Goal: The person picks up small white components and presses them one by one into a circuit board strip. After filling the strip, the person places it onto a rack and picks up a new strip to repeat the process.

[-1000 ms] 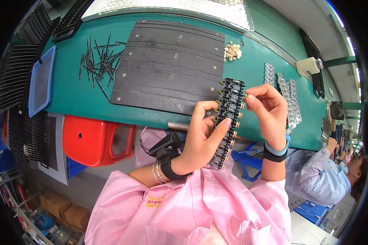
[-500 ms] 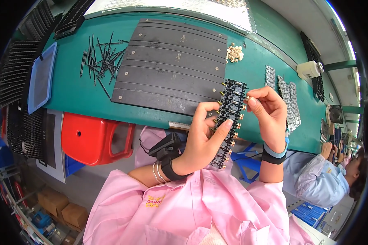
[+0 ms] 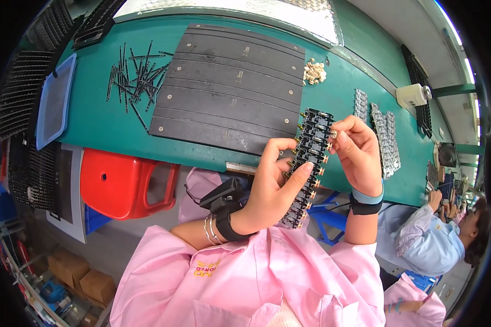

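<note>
A long black strip of joined small parts [image 3: 314, 143] is held up at a slant in front of me, past the table's near edge. My left hand [image 3: 275, 182] grips it from the left, thumb across its face. Small brass-coloured pieces stick out along both long sides. At the strip's upper right edge, my right hand [image 3: 359, 152] pinches a small pale brass-coloured piece [image 3: 333, 133] between thumb and forefinger. A pile of similar brass-coloured pieces [image 3: 314, 72] lies beside the black grooved plate [image 3: 229, 82] on the green table.
Thin black rods [image 3: 136, 82] are heaped left of the plate, near a blue tray [image 3: 57, 103]. Silvery strips [image 3: 386, 139] lie at the right, with a white bottle [image 3: 413, 95] beyond. A red stool [image 3: 120, 182] stands below the table; a co-worker [image 3: 431, 234] sits at right.
My right hand's fingertips have shifted slightly down, and the pinched piece shows more clearly. The strip has moved a little to the right. A pink sleeve has appeared at the lower right.
</note>
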{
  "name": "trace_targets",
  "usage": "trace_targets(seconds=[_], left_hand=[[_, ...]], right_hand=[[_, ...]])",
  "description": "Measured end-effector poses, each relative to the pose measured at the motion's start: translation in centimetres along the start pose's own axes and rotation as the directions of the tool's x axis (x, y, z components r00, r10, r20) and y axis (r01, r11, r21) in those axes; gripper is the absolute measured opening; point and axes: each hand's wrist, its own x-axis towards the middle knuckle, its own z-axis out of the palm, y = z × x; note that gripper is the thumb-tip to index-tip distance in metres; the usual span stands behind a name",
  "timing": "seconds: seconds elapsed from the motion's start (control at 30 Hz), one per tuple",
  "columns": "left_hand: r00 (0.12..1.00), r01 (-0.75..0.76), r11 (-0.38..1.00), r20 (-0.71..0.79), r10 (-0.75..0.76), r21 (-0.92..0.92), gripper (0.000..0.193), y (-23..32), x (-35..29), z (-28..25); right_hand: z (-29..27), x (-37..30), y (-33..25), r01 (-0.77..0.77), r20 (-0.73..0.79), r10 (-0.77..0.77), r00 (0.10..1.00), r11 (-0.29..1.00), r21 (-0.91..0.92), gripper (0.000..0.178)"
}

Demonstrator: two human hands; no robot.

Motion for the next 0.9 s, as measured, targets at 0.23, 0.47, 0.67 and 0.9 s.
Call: trace_targets(seconds=[0.23,0.47,0.67,0.9], left_hand=[[1.0,0.012,1.0,0.014,-0.012,0.004,0.029,0.2,0.0,-0.2],[0.999,-0.034,0.999,-0.003,0.034,0.031,0.03,-0.2,0.0,-0.1],[0.997,-0.073,0.995,0.004,0.073,0.069,0.029,-0.5,0.0,-0.2],[0.996,-0.091,0.992,-0.004,0.091,0.083,0.028,-0.6,0.0,-0.2]], right_hand=[[0.1,-0.2,0.3,0.048,-0.07,-0.062,0.996,0.981,-0.186,0.009],[0.5,-0.3,-0.1,0.096,-0.08,-0.131,0.988,0.935,-0.341,0.009],[0.4,-0.4,0.3,0.045,-0.065,-0.052,0.997,0.994,-0.104,0.009],[0.9,-0.7,0.1,0.13,-0.105,-0.165,0.981,0.951,-0.28,0.01]])
